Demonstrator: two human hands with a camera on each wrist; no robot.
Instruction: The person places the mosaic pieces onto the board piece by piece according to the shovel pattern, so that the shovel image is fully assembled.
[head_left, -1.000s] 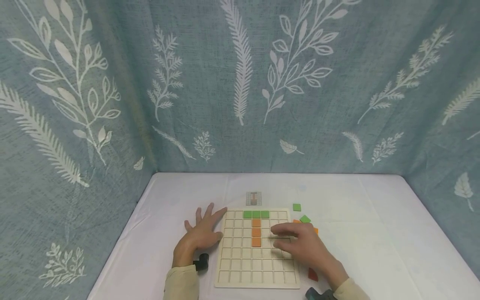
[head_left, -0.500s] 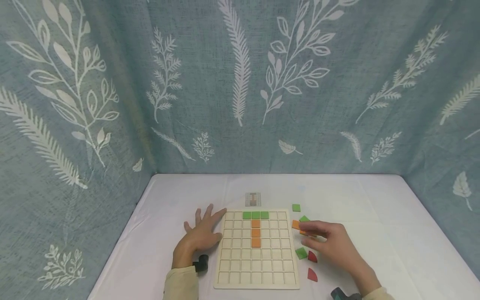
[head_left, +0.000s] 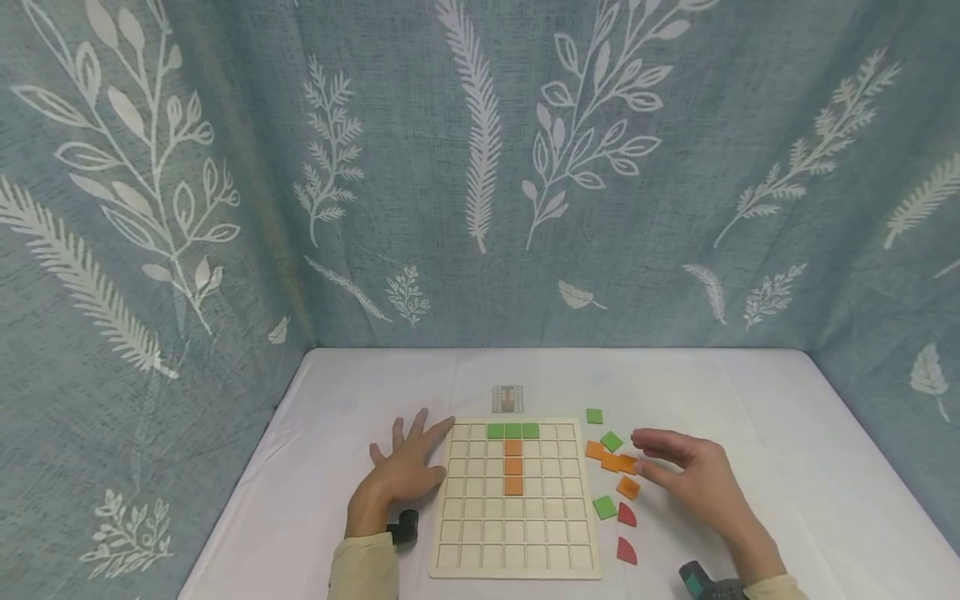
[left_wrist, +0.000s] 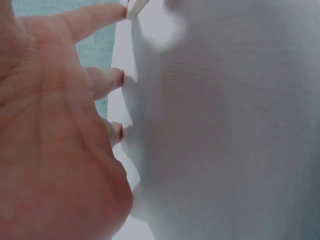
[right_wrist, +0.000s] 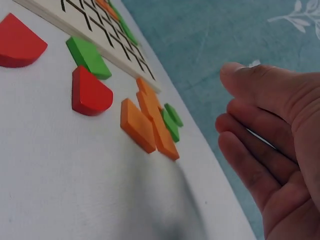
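Note:
A pale wooden grid board (head_left: 480,533) lies on the table. In its far row sit green square tiles (head_left: 513,431), with a column of orange tiles (head_left: 513,467) below the middle one. My left hand (head_left: 405,469), fingers spread, touches the board's left edge with thumb and index finger. To the right of the board, my right hand (head_left: 693,479) hovers beside loose orange tiles (head_left: 611,462), its fingers loosely bent. The right wrist view shows nothing in that hand (right_wrist: 270,135), and the orange tiles (right_wrist: 137,125) lie apart from it.
Loose green tiles (head_left: 604,507) and two red quarter-round pieces (head_left: 627,550) lie right of the board. Behind the board is a small patterned card (head_left: 507,399). A leaf-patterned curtain (head_left: 480,292) hangs along the back and sides of the white table (head_left: 735,392).
My right hand has moved right, from over the board, across the loose tiles, to their right side, uncovering them. The left hand and the tiles on the board stay put.

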